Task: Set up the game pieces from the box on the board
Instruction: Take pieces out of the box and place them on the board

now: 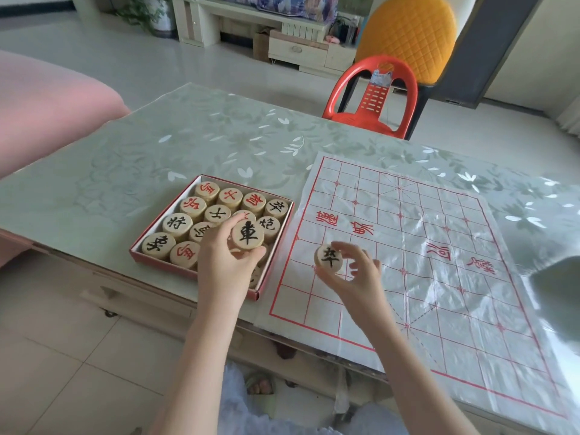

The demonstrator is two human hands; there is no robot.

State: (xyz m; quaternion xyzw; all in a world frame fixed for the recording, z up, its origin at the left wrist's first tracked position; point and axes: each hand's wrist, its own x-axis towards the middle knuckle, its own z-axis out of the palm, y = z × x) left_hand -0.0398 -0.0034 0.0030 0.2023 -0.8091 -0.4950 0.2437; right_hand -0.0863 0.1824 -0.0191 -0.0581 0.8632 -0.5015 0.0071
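The left hand [226, 262] and the black-lettered piece [248, 235] it holds cover the near right part of the box [163, 265]. The pieces [201, 231] beneath show only as slivers (one by the near corner is a bare edge), their characters unreadable. The round piece [329, 258] pinched by the right hand [361, 277] hides the board [439, 277] lines under it; contact cannot be told. The board's near right corner runs off the picture's edge, and a pale blurred shape [558, 277] overlaps its right side.

L hand [224, 265] 1 pc [248, 235], R hand [361, 274] 1 pc [329, 258]; 1 box [163, 267], 1 board [439, 293], 2 chairs [370, 117] [408, 36]
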